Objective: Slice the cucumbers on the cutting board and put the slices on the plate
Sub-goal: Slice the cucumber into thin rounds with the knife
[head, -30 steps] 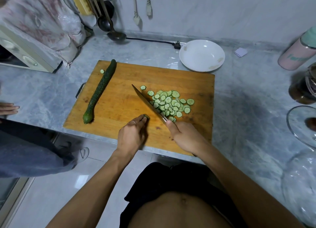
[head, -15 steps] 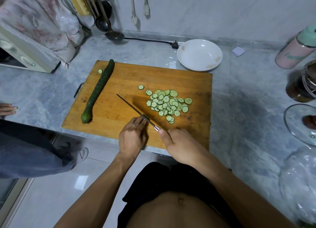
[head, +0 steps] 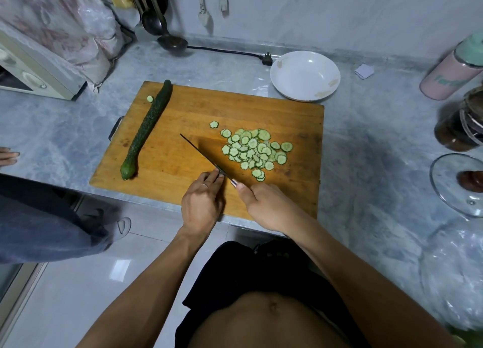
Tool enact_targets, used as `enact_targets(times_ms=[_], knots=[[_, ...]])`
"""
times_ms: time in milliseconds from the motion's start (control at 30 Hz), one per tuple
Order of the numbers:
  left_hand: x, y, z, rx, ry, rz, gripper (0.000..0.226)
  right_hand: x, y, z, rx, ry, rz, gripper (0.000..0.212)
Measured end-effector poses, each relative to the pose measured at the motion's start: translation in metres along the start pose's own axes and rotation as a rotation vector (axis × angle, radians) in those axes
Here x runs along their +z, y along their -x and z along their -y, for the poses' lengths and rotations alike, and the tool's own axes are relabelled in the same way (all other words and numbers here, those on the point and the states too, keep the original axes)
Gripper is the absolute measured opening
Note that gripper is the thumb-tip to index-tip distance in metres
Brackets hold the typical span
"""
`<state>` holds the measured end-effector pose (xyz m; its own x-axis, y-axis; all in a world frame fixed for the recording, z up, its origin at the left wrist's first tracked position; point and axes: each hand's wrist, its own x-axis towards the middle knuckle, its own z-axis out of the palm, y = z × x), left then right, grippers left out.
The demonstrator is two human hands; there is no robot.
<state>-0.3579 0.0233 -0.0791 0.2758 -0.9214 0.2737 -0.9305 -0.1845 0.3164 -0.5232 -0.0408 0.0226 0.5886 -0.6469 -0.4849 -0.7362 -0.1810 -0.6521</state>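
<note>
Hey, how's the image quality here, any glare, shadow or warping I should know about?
Head view: wide-angle warping bends the counter edges; the cutting board and cucumber slices are sharp and evenly lit; a soft shadow lies on the counter right of the board; mild sheen on the white plate; the trouser leg at far left is motion-blurred.

- I see an orange-brown wooden cutting board [head: 183,128] with darker grain streaks at centre frame.
- The whole cucumber [head: 146,129] on its left side is dark green and bumpy, paler green at the near tip.
- The slices [head: 254,149] are pale green with darker scalloped rims.
- The plate [head: 304,76], upper right of centre, is white with tan smears.
- The counter [head: 366,138] is grey-blue marbled.
</note>
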Motion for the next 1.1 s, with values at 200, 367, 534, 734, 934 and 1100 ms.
enact_targets(times_ms=[200, 367, 534, 734, 934, 1100], knots=[[-0.001, 0.003, 0.002, -0.012, 0.097, -0.029, 0.04, 0.01, 0.002, -0.005, 0.002, 0.002, -0.045, 0.051], [-0.005, 0.005, -0.002, -0.011, 0.161, -0.068, 0.029, -0.004, -0.003, -0.009, -0.04, -0.038, -0.069, 0.061], [0.0, 0.004, 0.005, -0.046, 0.149, -0.054, 0.028, -0.014, 0.001, -0.016, -0.042, -0.086, -0.104, 0.057], [-0.001, -0.005, 0.016, 0.073, 0.145, -0.104, 0.025, -0.011, 0.014, -0.021, -0.094, 0.01, -0.083, 0.057], [0.006, -0.002, 0.024, 0.149, 0.117, -0.125, 0.025, 0.0, 0.022, -0.018, -0.104, 0.036, -0.106, 0.052], [0.01, 0.0, 0.021, 0.108, 0.139, -0.116, 0.031, 0.003, 0.027, -0.018, -0.101, 0.053, -0.119, 0.05]])
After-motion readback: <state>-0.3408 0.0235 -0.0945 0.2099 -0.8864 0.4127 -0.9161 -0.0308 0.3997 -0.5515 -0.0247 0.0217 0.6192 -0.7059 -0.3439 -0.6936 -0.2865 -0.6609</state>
